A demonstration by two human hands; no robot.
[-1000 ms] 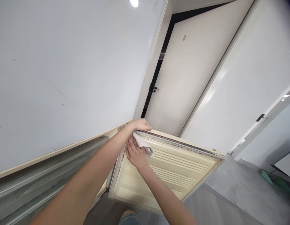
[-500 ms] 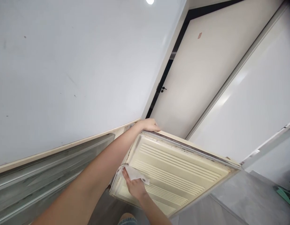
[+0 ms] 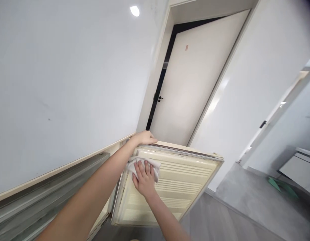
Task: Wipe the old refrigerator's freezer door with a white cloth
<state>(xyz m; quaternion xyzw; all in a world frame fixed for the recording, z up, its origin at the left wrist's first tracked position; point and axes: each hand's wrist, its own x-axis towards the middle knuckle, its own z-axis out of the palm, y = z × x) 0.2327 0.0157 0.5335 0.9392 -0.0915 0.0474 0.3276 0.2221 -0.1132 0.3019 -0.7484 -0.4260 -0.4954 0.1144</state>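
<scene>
A yellowed freezer door [image 3: 181, 182] with a ribbed inner panel stands swung open, dark grime along its seal. Over its top edge, near the hinge side, my left hand [image 3: 145, 137] is curled and grips it. My right hand [image 3: 145, 179] presses a white cloth [image 3: 155, 167] against the panel's upper corner near the hinge, fingers laid over the cloth. Left of the door, the freezer cabinet [image 3: 52, 179] shows grey drawer-like or shelf fronts, partly hidden behind my left forearm.
A white wall or panel [image 3: 69, 73] rises above the cabinet. Beyond the freezer door are a pale room door [image 3: 195, 77] with a black handle and a grey floor [image 3: 257, 197]. Green objects [image 3: 282, 186] lie at the right by a white cabinet [image 3: 299, 167].
My right hand has moved the cloth up the panel towards the top hinge corner. My left hand keeps its grip on the top edge. The camera view has turned to the right.
</scene>
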